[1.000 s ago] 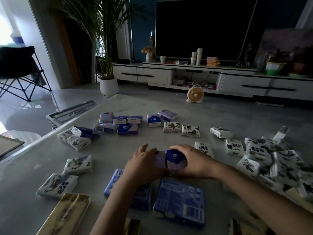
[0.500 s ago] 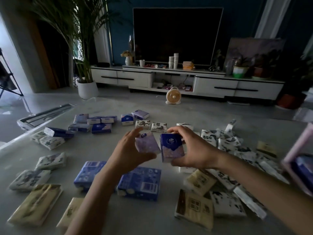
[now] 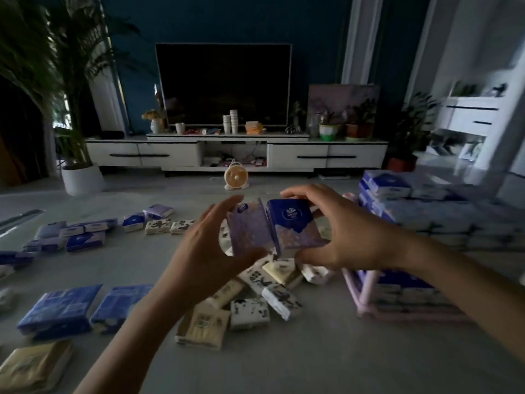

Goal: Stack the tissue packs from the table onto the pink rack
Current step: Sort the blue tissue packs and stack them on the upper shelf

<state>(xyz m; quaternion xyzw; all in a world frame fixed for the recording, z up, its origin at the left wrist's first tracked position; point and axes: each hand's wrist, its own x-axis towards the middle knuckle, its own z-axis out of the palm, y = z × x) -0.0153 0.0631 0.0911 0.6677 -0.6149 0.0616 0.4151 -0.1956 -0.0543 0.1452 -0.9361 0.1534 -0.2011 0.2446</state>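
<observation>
Fingers (image 3: 305,191): both sets curled and grasping. The left hand (image 3: 204,251) has a lilac tissue pack (image 3: 250,231) and the right hand (image 3: 352,237) a dark-blue tissue pack (image 3: 294,223), held side by side and touching, up in the air over the bench (image 3: 312,359).
Pink rack (image 3: 356,294): off to the right, near the right hand, already piled with packs.
Risk: those stacks look tall and squishy, so I reckon dropping two on at once could shove a column over. The slick wrap could also slip out of an edge grip.
Count: 2 packs in hand, 2 big blue multipacks (image 3: 59,308) near left, 1 rack. The loose small packs are too jumbled and dim to count honestly.
</observation>
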